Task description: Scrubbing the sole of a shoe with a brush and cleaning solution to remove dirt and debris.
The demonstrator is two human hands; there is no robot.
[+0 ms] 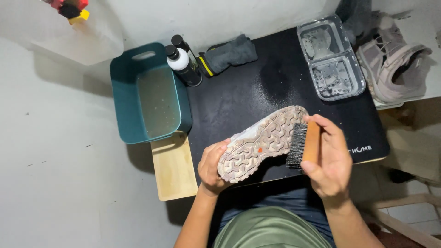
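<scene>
A black mat point(257, 98) covers a small wooden bench point(172, 167) set against a pale wall, and the person sits close in at its near edge. Nearest, the left hand point(211, 166) has its fingers wrapped round the heel end of a muddy grey shoe with a lugged tan sole point(257, 143), held sole-up just above the mat. The shoe's long axis runs from that hand up and away to the right, toe farthest. The right hand point(328, 158) is closed on a wooden-backed brush with black bristles point(304, 144), bristles touching the sole's right edge near the forefoot, so the brush hand lies just to the shoe's right. Farther back, a teal plastic tub of cloudy water point(151, 96) sits at the left, with two dark bottles point(183, 64) and a grey folded cloth point(229, 54) beside it. At the far right a clear plastic box point(330, 57) holds wet insoles, and a second grey shoe point(395, 69) lies beyond it.
</scene>
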